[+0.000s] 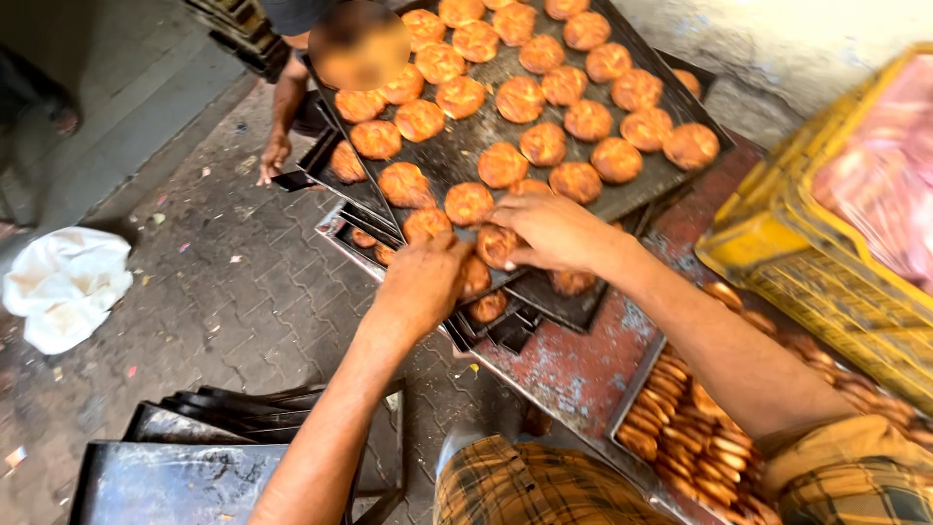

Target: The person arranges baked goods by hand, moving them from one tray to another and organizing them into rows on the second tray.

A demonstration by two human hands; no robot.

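A dark baking tray (pixel 457 156) tilts toward me, covered with several round golden-brown buns (pixel 520 99). My left hand (pixel 420 282) grips the tray's near lower edge, fingers curled over buns there. My right hand (pixel 554 231) lies on the tray's near edge, its fingers closed around one bun (pixel 496 243). More dark trays (pixel 544 297) are stacked beneath on a red worn table (pixel 583 365). At my right, another tray (pixel 632 389) holds buns packed on edge in rows (pixel 690 437).
A yellow plastic crate (pixel 807 262) with pink wrapped contents stands at the right. Another person's arm (pixel 284 117) reaches to the trays at the far left. Empty dark trays (pixel 185 467) are piled at the lower left. A white bag (pixel 63 282) lies on the paved floor.
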